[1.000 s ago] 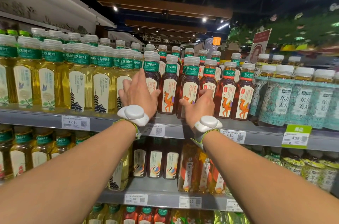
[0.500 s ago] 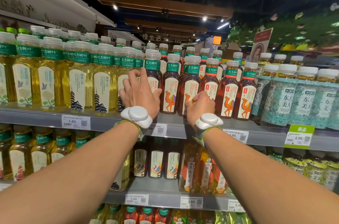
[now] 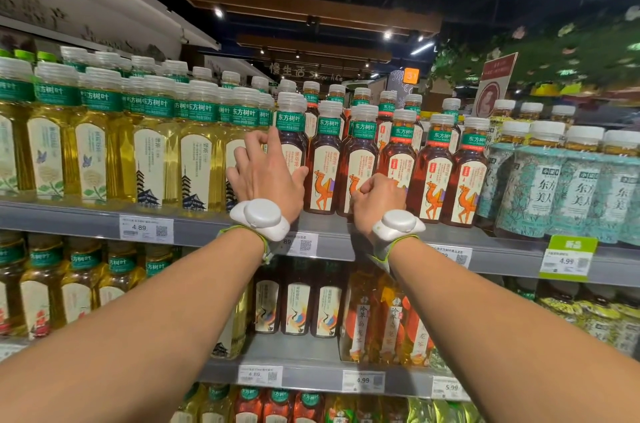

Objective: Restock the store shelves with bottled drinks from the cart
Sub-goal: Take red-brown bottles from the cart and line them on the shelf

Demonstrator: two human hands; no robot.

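Note:
My left hand (image 3: 266, 176) is spread flat against the shelf front. Its fingers press a yellow tea bottle (image 3: 239, 149) and its thumb side lies by a dark tea bottle (image 3: 292, 145). My right hand (image 3: 377, 199) is curled into a fist, with its knuckles against the lower part of the red tea bottles with camel labels (image 3: 360, 159). I see nothing held inside the fist. Both wrists carry white sensor bands. The bottles stand upright in rows on the grey upper shelf (image 3: 194, 227). No cart is in view.
Yellow tea bottles (image 3: 152, 163) fill the shelf to the left. Teal-wrapped bottles (image 3: 543, 194) stand to the right. A lower shelf (image 3: 311, 358) holds more tea bottles, and price tags (image 3: 145, 228) line the shelf edges. A red sign (image 3: 493, 83) stands behind.
My right hand has curled from open fingers into a fist against the camel-label bottles. My left hand has stayed spread on the bottles, shifting only slightly.

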